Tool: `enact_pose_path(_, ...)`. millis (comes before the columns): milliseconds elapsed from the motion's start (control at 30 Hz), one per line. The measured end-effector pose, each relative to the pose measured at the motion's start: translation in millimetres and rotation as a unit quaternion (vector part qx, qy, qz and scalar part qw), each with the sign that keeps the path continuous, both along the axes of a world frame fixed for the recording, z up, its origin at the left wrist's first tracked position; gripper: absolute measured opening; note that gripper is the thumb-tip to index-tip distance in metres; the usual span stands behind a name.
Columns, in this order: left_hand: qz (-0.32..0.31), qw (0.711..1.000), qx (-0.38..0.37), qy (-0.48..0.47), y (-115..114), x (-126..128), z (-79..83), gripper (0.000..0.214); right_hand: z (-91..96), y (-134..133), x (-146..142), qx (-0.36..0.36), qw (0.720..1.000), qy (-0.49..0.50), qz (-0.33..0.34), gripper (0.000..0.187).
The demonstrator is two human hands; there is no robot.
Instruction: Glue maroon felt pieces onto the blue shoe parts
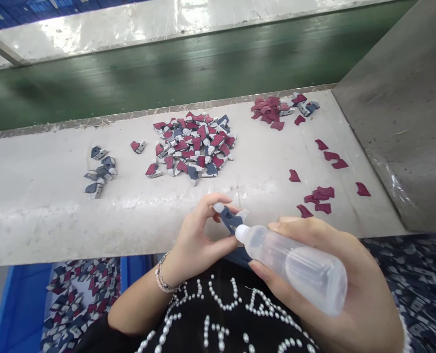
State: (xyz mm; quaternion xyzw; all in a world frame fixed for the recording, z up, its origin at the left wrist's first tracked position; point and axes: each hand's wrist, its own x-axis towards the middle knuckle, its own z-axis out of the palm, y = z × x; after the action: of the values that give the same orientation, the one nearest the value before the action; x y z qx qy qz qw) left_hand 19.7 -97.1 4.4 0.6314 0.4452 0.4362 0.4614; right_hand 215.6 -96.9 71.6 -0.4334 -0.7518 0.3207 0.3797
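Note:
Between the thumb and fingers of my left hand is a small dark blue and white plastic part. My right hand is wrapped round a translucent squeeze bottle, tilted with its white tip at the part. Whether the tip touches the part I cannot tell. Beyond my hands lies a heap of red, blue and white parts. Loose flat red pieces are scattered on the right of the bench, with a pile of red pieces farther back.
The pale bench borders a green conveyor belt at the back. A metal panel rises on the right. Several blue-grey parts lie at left. Below stand a blue bin of mixed parts and a mass of dark parts.

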Motion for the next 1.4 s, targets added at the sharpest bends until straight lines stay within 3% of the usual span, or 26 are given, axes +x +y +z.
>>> enact_pose_path(333,0.025,0.999,0.007,0.025,1.6,-2.6,-0.4,0.058,4.1,-2.1,4.4,-0.024,0.999,-0.026,0.028,0.024)
enact_pose_path(767,-0.033,0.998,0.025,0.047,0.2,-2.4,2.3,0.063,2.5,1.1,2.5,-0.001,1.0,-0.012,0.008,0.021)
enact_pose_path(1167,0.013,0.997,0.037,0.071,2.7,-5.1,4.8,0.058,6.2,-1.1,7.4,-0.041,0.998,-0.03,0.048,0.026)
enact_pose_path(1400,0.015,0.995,0.047,0.085,2.9,-4.9,5.2,0.058,5.1,0.8,8.8,-0.012,0.999,-0.036,-0.011,0.02)
